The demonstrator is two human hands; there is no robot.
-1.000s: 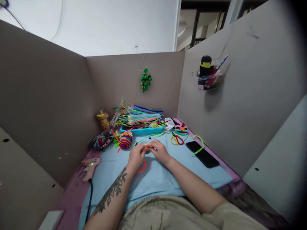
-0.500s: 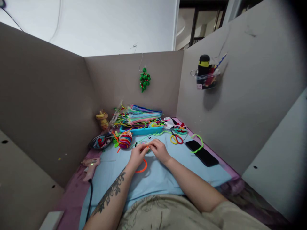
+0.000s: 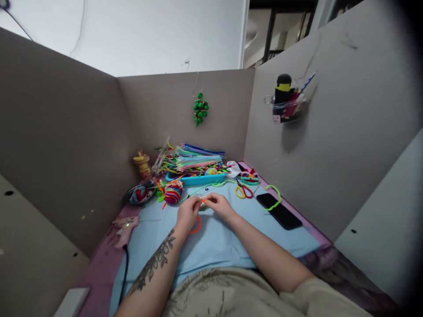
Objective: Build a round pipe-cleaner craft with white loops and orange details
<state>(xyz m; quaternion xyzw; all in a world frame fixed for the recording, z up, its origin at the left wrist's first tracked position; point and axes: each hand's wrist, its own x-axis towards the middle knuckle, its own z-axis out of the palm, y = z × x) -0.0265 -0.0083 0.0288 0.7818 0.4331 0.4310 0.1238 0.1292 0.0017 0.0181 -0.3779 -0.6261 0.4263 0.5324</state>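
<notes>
Between the fingertips of both hands is an orange pipe cleaner (image 3: 198, 226), one end pinched there and the rest curving down below my left hand (image 3: 189, 213). That hand is closed on it, thumb against fingers. My right hand (image 3: 220, 207) pinches the same piece from the other side, a finger's width away. Just behind the fingertips lies a small pale item, mostly covered by the hands. A striped multicoloured ball-like piece (image 3: 173, 192) sits left of my hands. Scissors (image 3: 243, 191) with yellow and red handles rest to the right.
A blue tray (image 3: 198, 180) heaped with pipe cleaners (image 3: 198, 160) stands at the back. Left are a pink glue gun (image 3: 125, 231) with a cord and a dark bowl (image 3: 139, 194). A black phone (image 3: 279, 211) lies right, a green pipe cleaner (image 3: 277, 193) across it. Grey partitions enclose the table.
My fingertips have drawn slightly apart, showing the orange piece stretched between them. The hanging orange loop has shifted and narrowed a little. The view has moved very slightly.
</notes>
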